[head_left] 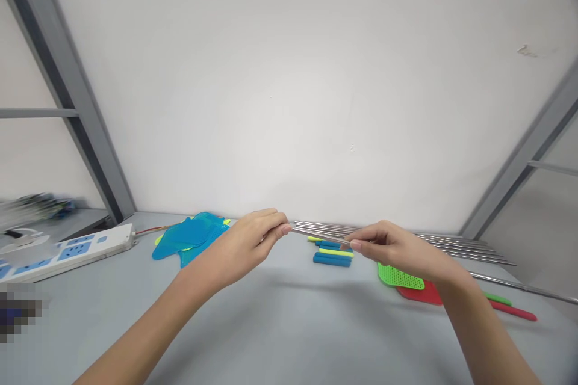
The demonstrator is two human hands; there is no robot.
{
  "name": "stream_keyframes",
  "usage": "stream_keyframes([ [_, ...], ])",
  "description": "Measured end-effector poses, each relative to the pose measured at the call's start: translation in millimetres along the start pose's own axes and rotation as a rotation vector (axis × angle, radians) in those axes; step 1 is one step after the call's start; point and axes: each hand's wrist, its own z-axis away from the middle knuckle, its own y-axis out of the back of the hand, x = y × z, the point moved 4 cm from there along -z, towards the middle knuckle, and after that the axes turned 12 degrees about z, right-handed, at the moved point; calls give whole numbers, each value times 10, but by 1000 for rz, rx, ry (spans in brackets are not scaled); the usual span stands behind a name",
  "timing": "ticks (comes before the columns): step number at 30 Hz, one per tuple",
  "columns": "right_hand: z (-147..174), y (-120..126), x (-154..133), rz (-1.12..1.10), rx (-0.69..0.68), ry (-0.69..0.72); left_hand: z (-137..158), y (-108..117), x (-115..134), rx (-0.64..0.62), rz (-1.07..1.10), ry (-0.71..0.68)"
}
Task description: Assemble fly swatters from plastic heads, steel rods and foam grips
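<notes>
My left hand (253, 243) pinches the left end of a thin metal rod (321, 236) between thumb and fingertips. Further along, my right hand (388, 246) grips the same rod, which appears to run on past my wrist to the right edge. Both hands are above the table. Beneath and behind the rod lie several short blue and yellow handle tubes (332, 259). Under my right forearm are a green fly swatter head (400, 277) and a red fly swatter head (422, 294); a green handle (498, 299) and a red handle (513, 311) show beyond it.
Several metal rods (469, 248) lie along the wall, partly behind my right hand. Blue and yellow swatter heads (194, 236) are piled left of my left hand. A white power strip (94, 246) lies at far left. Grey metal posts (85, 84) flank the white wall.
</notes>
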Motion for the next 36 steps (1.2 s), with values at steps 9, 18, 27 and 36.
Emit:
stream_keyframes([
  [9, 24, 21, 1, 23, -11, -25, 24, 176, -62, 36, 51, 75],
  [18, 53, 70, 24, 16, 25, -49, 64, 279, -126, -5, 6, 140],
  [27, 61, 79, 13, 20, 48, -56, 60, 194, -112, 36, 76, 148],
  [36, 45, 93, 47, 37, 96, -73, 17, 92, -69, 107, 28, 107],
])
